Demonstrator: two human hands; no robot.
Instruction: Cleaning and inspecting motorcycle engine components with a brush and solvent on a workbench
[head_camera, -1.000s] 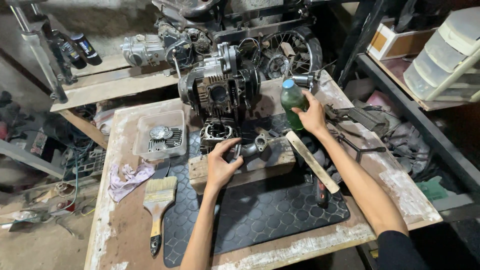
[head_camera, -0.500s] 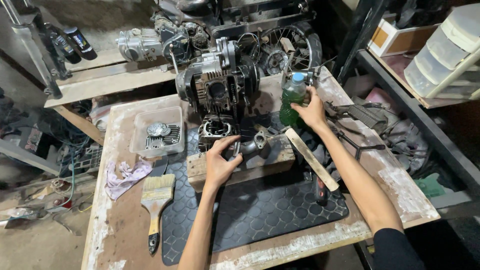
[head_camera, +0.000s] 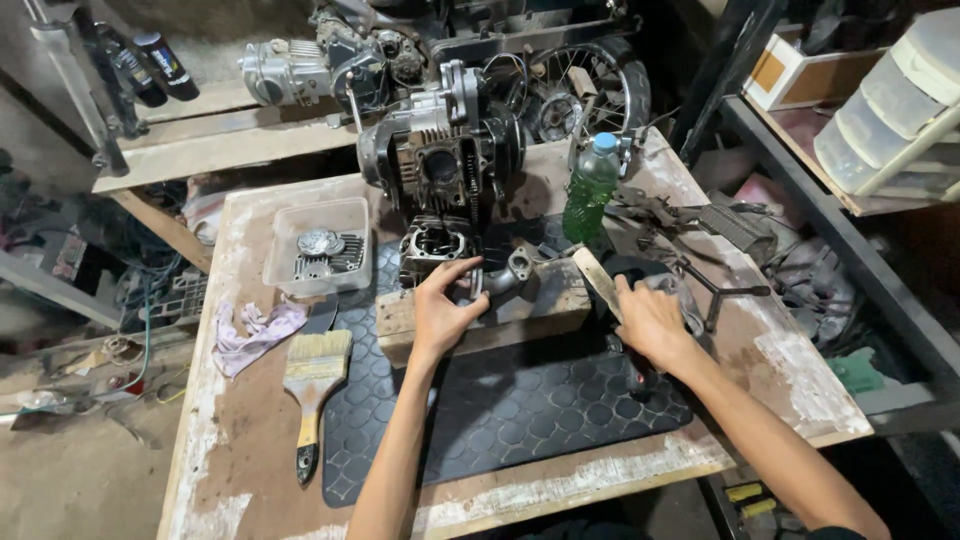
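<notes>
Hands (head_camera: 445, 310) on wood block (head_camera: 540, 300), ribbed metal cylinder (head_camera: 435, 245)

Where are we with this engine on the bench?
Done: the cylinder is off the engine and sits in front of it; small parts lie in the plastic tray. In hand: the left hand grips a metal part on the wooden block; the right hand rests on a rag. Left: everything is apart; brush and bottle untouched.

A green bottle (head_camera: 590, 195) with a blue cap, a black honeycomb-patterned mat (head_camera: 520, 405), a pale-bristled brush (head_camera: 315, 385), a pinkish rag (head_camera: 255, 335), and a brown bench (head_camera: 250, 450) streaked white.
</notes>
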